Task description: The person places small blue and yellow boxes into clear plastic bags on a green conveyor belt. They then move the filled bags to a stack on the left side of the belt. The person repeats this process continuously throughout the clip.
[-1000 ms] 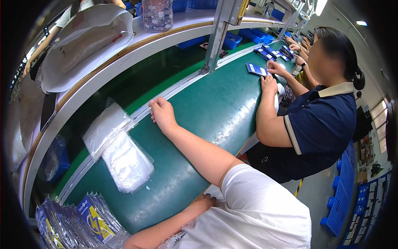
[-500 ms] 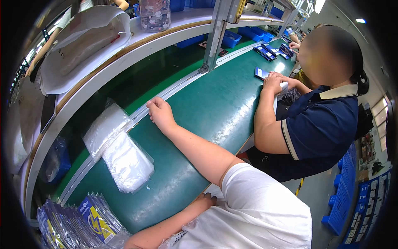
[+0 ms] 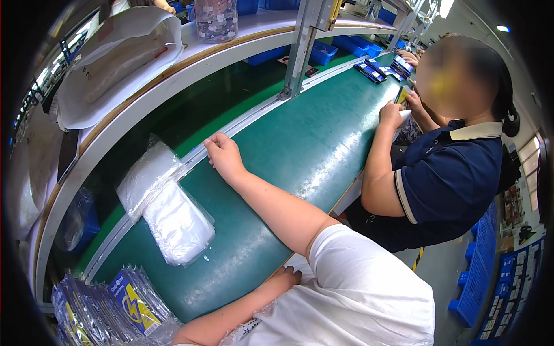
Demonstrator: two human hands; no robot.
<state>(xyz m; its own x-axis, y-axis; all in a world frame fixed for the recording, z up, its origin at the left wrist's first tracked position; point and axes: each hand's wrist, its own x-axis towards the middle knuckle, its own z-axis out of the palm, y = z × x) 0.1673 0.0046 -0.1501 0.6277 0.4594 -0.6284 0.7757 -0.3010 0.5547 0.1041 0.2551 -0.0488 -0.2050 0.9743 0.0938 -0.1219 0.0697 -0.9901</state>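
Note:
My right hand (image 3: 223,157) rests over the metal rail of the green workbench, its fingers curled in a loose fist with nothing visible in them. Nearest to it lies a stack of clear plastic bags (image 3: 179,225), draped partly across the rail. My left hand (image 3: 285,278) is at the bench's near edge, close to my white shirt; its fingers are mostly hidden. Beside my left forearm, a row of bagged flat packages (image 3: 135,303), blue and yellow, stands packed together at the lower left.
At the right, a co-worker in a navy shirt (image 3: 447,173) holds a yellow and dark package (image 3: 402,95). Blue boxes (image 3: 372,70) lie farther down the bench. A metal post (image 3: 300,63) and a raised shelf (image 3: 173,66) border the far side. Blue crates (image 3: 476,271) stand right.
The co-worker's hands have moved back from the bench, and the blue box beneath them has left its surface. A yellow and dark package now shows there. My hands stay nearly still.

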